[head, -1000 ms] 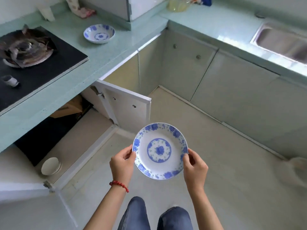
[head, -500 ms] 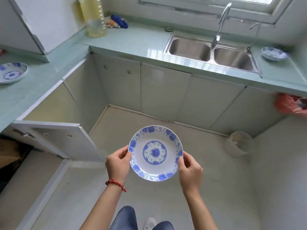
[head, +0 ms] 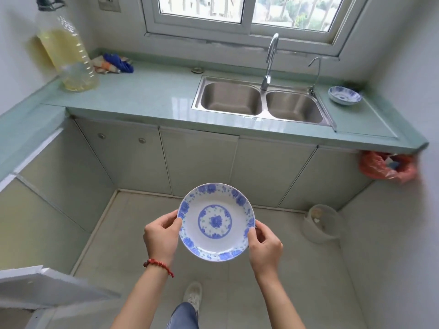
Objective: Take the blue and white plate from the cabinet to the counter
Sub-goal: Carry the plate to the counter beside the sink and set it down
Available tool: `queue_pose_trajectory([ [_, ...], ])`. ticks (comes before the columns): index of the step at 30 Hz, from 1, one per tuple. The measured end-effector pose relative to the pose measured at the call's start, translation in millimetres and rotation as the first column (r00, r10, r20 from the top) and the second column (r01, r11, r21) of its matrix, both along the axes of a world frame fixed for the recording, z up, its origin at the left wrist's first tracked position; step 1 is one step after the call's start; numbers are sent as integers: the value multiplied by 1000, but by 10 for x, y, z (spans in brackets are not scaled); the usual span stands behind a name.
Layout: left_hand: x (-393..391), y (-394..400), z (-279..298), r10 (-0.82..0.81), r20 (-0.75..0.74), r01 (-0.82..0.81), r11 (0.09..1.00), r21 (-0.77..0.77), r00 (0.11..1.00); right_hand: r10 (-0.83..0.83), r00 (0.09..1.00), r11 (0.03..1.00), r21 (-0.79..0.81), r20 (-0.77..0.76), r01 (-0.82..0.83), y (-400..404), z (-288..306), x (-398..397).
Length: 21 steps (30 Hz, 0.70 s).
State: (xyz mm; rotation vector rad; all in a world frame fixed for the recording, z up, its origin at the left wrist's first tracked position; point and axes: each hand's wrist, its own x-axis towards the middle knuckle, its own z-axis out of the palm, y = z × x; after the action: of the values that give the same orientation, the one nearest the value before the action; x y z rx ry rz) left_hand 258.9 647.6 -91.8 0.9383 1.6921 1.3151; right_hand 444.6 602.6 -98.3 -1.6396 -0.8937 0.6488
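You hold the round white plate with the blue flower pattern [head: 216, 222] in both hands, level and face up, in the air above the pale tiled floor [head: 297, 269]. Your left hand [head: 161, 236] is closed on the plate's left rim, thumb on top and the other fingers curled beneath it; a red beaded bracelet [head: 158, 264] sits just behind it on the wrist. Your right hand [head: 264, 245] is closed on the right rim in the same way. Well ahead of both hands runs the pale green stone counter [head: 147, 96], and the plate is not touching it. Set into the counter, ahead and a little to the right of your right hand, is a steel double sink [head: 261, 100] with a tall curved tap [head: 269, 60] behind it. Further right of the sink a small blue and white bowl [head: 344, 95] rests on the counter. Far ahead and to the left of your left hand stands a large clear plastic bottle of yellow oil [head: 69, 58]. Below and to the left of your left hand, the white edge of an open cabinet door [head: 35, 279] juts out. Right of your right hand, on the floor, stands a pale round bin [head: 320, 224].
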Motion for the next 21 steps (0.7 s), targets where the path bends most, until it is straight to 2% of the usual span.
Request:
queue_pose_trajectory([
  [7,58,1361,161,-48,22,47,998,35,999,0,1000,1000,18,30,0,1273,202,68],
  [12,168,2017,184,-56,28,56,998,27,998,-12,999,1000,-2,41,12,1913,217,183],
  [17,337,2575,86,-17,61,18,1000,-5,998,24,999,1000,-4,48,-24,2571,199,378],
  [21,463,2982,41,64,62,-64,998,-11,996,126,991,992,-6,40,-126,3128,195,518],
])
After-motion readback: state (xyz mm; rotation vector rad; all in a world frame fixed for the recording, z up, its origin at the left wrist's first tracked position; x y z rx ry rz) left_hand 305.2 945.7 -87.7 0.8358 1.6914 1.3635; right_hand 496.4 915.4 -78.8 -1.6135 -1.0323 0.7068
